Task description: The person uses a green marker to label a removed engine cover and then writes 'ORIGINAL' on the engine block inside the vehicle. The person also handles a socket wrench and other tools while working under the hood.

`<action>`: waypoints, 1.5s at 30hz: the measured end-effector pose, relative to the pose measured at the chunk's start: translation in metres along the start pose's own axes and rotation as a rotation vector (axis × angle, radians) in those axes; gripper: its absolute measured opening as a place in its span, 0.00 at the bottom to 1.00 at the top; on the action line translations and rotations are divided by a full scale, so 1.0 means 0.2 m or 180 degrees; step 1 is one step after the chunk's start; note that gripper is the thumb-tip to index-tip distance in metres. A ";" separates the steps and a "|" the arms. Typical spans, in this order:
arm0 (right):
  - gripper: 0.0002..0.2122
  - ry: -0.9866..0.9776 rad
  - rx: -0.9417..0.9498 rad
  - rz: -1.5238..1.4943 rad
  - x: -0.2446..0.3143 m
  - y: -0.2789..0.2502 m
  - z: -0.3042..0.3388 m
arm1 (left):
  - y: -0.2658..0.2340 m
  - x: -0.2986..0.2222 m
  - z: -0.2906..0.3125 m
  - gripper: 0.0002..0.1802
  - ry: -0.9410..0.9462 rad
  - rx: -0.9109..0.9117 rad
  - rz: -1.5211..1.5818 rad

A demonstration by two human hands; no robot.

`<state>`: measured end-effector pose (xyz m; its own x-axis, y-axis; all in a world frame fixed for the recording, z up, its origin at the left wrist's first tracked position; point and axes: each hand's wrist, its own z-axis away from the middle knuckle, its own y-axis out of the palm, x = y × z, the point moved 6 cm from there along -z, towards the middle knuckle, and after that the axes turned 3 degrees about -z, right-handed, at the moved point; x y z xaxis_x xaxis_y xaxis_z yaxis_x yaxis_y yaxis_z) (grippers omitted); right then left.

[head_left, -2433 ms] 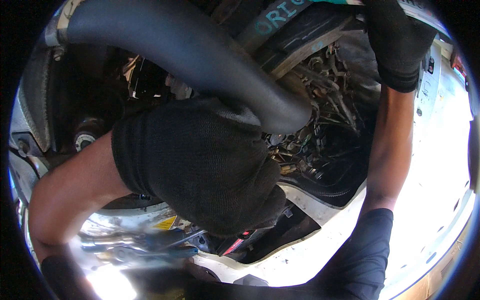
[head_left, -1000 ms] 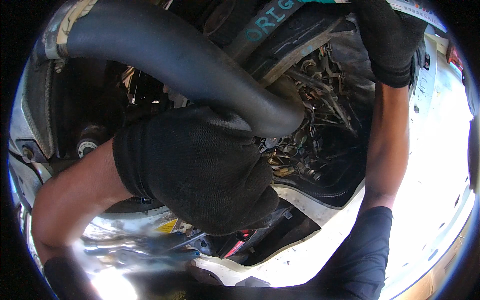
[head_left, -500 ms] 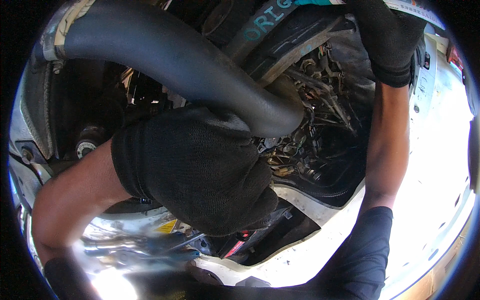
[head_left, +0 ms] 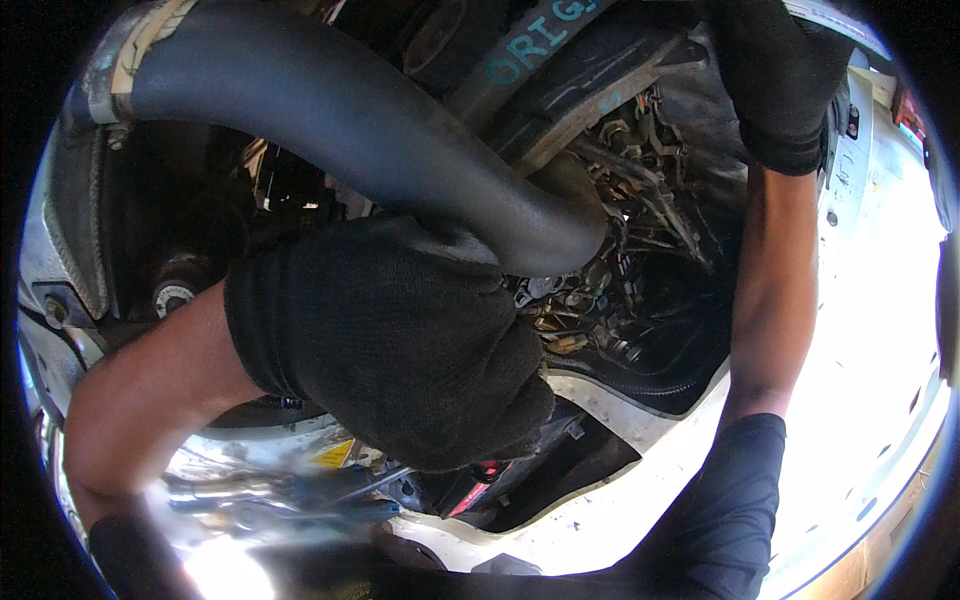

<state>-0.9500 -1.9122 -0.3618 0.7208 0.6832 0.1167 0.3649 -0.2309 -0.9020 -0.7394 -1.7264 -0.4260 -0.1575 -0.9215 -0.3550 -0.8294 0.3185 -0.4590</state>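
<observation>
My left hand (head_left: 390,345), in a black knitted glove, reaches across the middle of an engine bay with its back toward me. Its fingers curl down and away, and whatever lies inside them is hidden. Just above it, close against the glove, runs a thick black hose (head_left: 330,100). Below the fingertips a dark box with a red stripe (head_left: 470,495) shows in part, beside an opening in the white body panel (head_left: 580,520). At the upper right, my right hand (head_left: 780,85) wears a matching glove; its fingers are too dark and cut off to make out.
A metal clamp (head_left: 100,95) rings the hose's left end. Wiring and connectors (head_left: 590,320) crowd the space right of my left hand. A dark beam (head_left: 590,110) and a pipe with teal markings (head_left: 520,55) cross above. A round cap (head_left: 175,295) sits at the left.
The teal and white printed item by my right hand at the top edge has mostly gone from sight. My left hand stays almost in place.
</observation>
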 end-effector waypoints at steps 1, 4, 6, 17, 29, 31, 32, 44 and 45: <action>0.15 -0.0002 0.0019 -0.0019 -0.01 0.00 0.00 | 0.00 0.00 0.01 0.10 0.0017 0.0001 -0.0022; 0.14 -0.0278 0.0112 0.0086 0.03 0.01 0.00 | 0.01 -0.01 0.02 0.09 0.0045 0.0060 -0.0047; 0.14 -0.0462 0.0175 0.0154 0.07 0.02 0.00 | 0.01 -0.01 0.02 0.09 0.0009 0.0035 -0.0023; 0.16 -0.0548 0.0066 0.0446 0.02 0.00 -0.03 | -0.01 0.01 -0.02 0.11 -0.0001 -0.0001 0.0037; 0.23 -0.0201 -0.0175 0.0588 -0.09 0.00 0.05 | -0.04 0.02 -0.06 0.09 -0.0077 0.0327 0.0179; 0.24 -0.0154 -0.0094 0.0439 -0.09 0.00 0.05 | -0.04 0.03 -0.06 0.09 -0.0009 0.0390 0.0165; 0.24 -0.0132 -0.0054 0.0360 -0.09 0.00 0.05 | -0.04 0.02 -0.06 0.09 -0.0034 0.0338 0.0176; 0.22 -0.0275 0.0153 0.0492 -0.07 0.01 0.05 | -0.02 0.01 -0.04 0.11 -0.0042 0.0206 0.0202; 0.22 -0.0442 0.0111 0.0649 -0.06 0.01 0.05 | -0.02 0.01 -0.04 0.11 -0.0059 0.0204 0.0214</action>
<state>-0.9628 -1.9137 -0.3691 0.6887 0.7141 -0.1252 0.1979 -0.3514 -0.9151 -0.7412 -1.7314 -0.4189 -0.2013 -0.8935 -0.4015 -0.7811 0.3938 -0.4847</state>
